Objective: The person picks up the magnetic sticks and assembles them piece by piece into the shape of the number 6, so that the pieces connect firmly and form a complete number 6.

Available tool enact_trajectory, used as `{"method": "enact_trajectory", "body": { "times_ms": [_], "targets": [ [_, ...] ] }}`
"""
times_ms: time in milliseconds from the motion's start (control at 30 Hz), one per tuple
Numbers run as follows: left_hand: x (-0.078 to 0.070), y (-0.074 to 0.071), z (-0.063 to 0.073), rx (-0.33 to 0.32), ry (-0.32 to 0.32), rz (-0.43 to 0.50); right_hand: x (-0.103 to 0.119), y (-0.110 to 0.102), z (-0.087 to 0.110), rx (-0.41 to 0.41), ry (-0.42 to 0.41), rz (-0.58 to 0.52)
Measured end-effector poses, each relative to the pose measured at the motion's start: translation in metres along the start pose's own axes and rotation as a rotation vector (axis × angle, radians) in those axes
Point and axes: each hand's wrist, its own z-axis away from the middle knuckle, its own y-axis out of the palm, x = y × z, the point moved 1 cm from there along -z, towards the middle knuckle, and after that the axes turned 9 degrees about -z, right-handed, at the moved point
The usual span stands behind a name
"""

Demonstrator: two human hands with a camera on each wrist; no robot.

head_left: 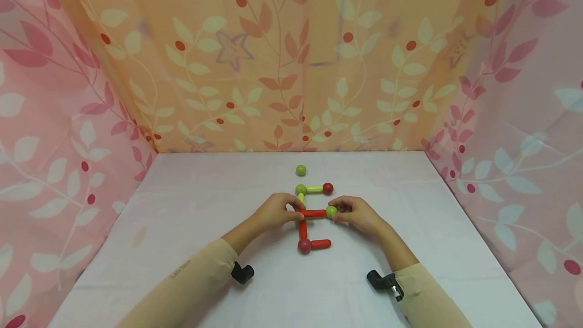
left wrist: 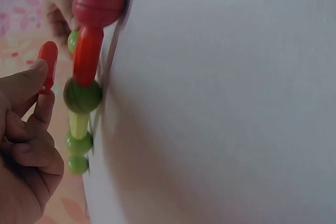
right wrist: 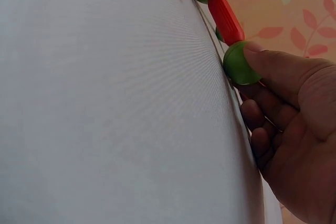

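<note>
My left hand [head_left: 276, 211] pinches a short red rod [left wrist: 48, 64] between thumb and fingertip, raised a little above a figure of rods and balls on the table. With thumb and fingers my right hand [head_left: 360, 214] grips a green ball [right wrist: 242, 64] at the right end of the figure's middle red rod [right wrist: 226, 18]. Below, a dark red ball [head_left: 304, 246] joins an upright red rod [head_left: 303, 229] and a sideways red rod [head_left: 321, 244]. Higher up, a green ball [head_left: 301, 189] joins yellow-green rods, one leading to a red ball [head_left: 328, 188]. The middle joint's green ball [left wrist: 82, 96] is hidden by fingers in the head view.
A loose green ball [head_left: 301, 170] lies beyond the figure. White cloth covers the table [head_left: 205, 176]. Patterned curtains [head_left: 273, 65] stand at the back and both sides. Black wrist mounts [head_left: 242, 273] sit at both sleeves.
</note>
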Motion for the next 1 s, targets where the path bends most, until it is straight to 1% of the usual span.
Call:
{"method": "enact_trajectory", "body": {
  "times_ms": [133, 200, 400, 533, 600, 800, 867, 1000],
  "targets": [
    [-0.009, 0.011, -0.001, 0.023, 0.0, 0.017, 0.0, -0.001, 0.0, 0.002, -0.006, 0.0],
    [-0.013, 0.016, -0.002, 0.025, 0.004, 0.002, 0.0, 0.0, 0.001, 0.004, -0.005, -0.003],
    [-0.02, 0.027, -0.004, 0.019, 0.068, -0.124, 0.001, 0.0, 0.001, 0.009, 0.004, -0.014],
    [-0.024, 0.032, -0.005, 0.006, 0.093, -0.158, 0.002, -0.001, 0.001, 0.007, -0.001, -0.019],
    [-0.026, 0.034, -0.005, 0.009, 0.086, -0.161, 0.002, -0.001, 0.001, 0.007, -0.003, -0.02],
    [-0.027, 0.041, -0.007, 0.036, 0.029, -0.195, 0.002, 0.0, 0.002, 0.016, -0.014, -0.018],
    [-0.027, 0.042, -0.008, 0.036, 0.031, -0.211, 0.003, 0.0, 0.002, 0.017, -0.016, -0.015],
    [-0.028, 0.042, -0.009, 0.029, 0.06, -0.262, 0.003, 0.0, 0.003, 0.014, -0.01, -0.008]
  ]
}}
